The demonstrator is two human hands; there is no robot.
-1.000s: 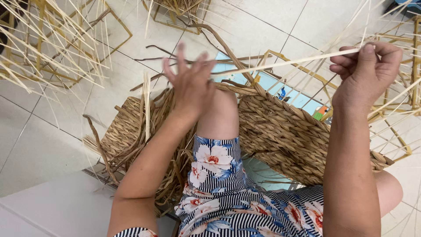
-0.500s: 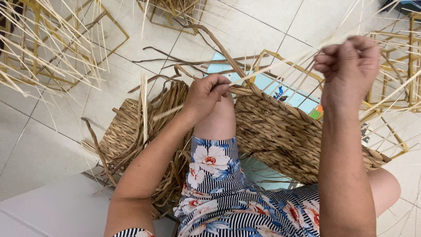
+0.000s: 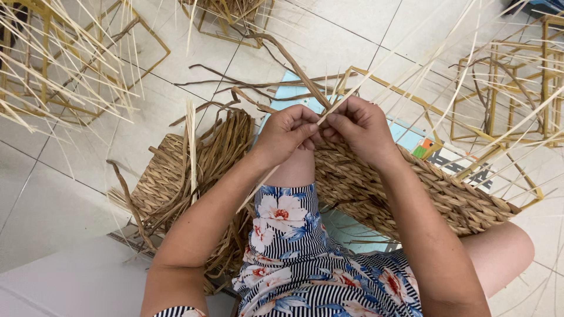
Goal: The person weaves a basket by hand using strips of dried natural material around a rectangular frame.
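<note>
We pinch a pale straw strip between both hands above the woven mat.

Our left hand and right hand meet fingertip to fingertip, each grasping the thin straw strip, which slants up to the right. Just beneath them the woven mat lies across our lap over the floral striped cloth. Loose dried fibres lie to the left on the tiled floor, with wire frames well apart.

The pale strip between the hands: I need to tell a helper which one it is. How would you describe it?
Find the woven basket across the lap. Above its rim, the left hand and right hand meet, pinching one pale flat strip. Unlike the brown twisted strands nearby, it is thin, straight and light.
</note>
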